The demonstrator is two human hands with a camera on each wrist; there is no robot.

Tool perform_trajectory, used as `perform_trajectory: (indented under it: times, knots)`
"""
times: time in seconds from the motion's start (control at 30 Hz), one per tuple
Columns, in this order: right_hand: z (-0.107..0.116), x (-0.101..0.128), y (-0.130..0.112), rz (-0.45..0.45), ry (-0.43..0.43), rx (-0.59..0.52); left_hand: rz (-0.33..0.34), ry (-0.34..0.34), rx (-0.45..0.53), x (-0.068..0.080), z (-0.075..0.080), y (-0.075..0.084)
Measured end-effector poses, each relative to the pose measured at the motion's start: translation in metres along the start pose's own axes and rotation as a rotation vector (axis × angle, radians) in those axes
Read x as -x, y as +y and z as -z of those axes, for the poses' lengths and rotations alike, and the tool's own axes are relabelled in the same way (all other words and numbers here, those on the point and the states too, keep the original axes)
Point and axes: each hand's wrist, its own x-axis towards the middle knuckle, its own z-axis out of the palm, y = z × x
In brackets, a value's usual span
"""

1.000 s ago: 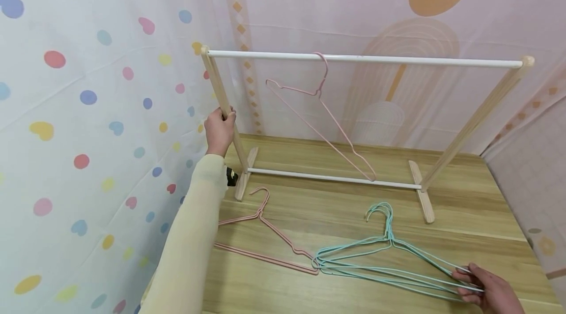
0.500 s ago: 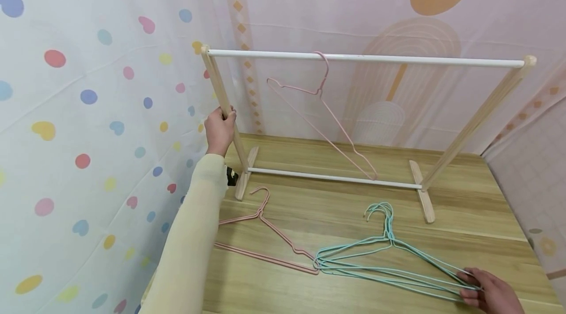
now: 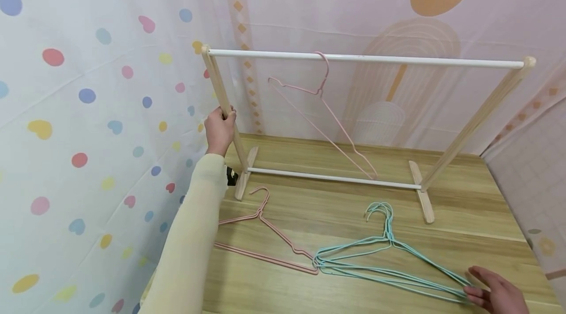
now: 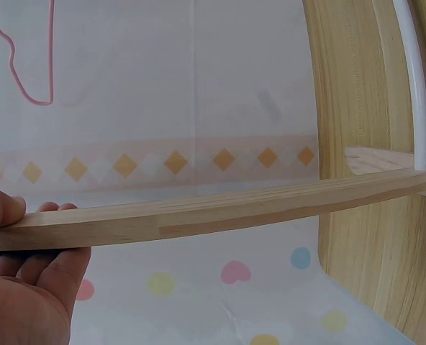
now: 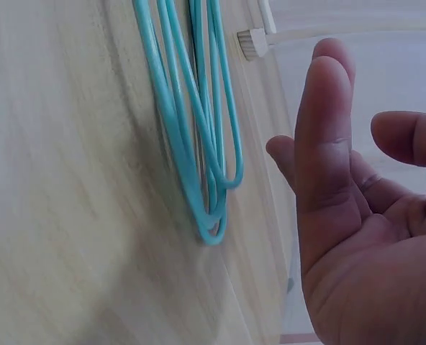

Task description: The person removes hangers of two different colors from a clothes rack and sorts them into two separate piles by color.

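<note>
The left hand holds the wooden post of the rack, with its fingers curled round it. The right hand is open with straight fingers, holding nothing, just beside the end of the blue hangers. The blue hangers lie flat on the worktop, next to a pink hanger.

Bright even light, soft shadows, wrist views curved

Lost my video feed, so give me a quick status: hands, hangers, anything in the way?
Left hand grips the rack's wooden post. Right hand open beside the teal hangers, which lie flat on the table. Nothing blocking them.
</note>
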Motion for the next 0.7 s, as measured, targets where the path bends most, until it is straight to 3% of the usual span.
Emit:
perform_trajectory:
  times: [0.2,0.37,0.5,0.7]
  knots:
    - [-0.003,0.001,0.001,0.015,-0.020,-0.052,0.003,-0.003,0.000,0.001,-0.001,0.001]
    - [-0.005,0.004,0.001,0.032,-0.123,-0.171,-0.003,0.006,-0.010,0.001,-0.001,0.001]
    - [-0.010,0.005,-0.002,0.044,-0.172,-0.207,-0.006,0.014,-0.016,0.001,-0.001,0.001]
    - [-0.019,0.008,-0.007,0.140,-0.234,-0.225,-0.011,0.018,-0.014,0.001,0.001,-0.001]
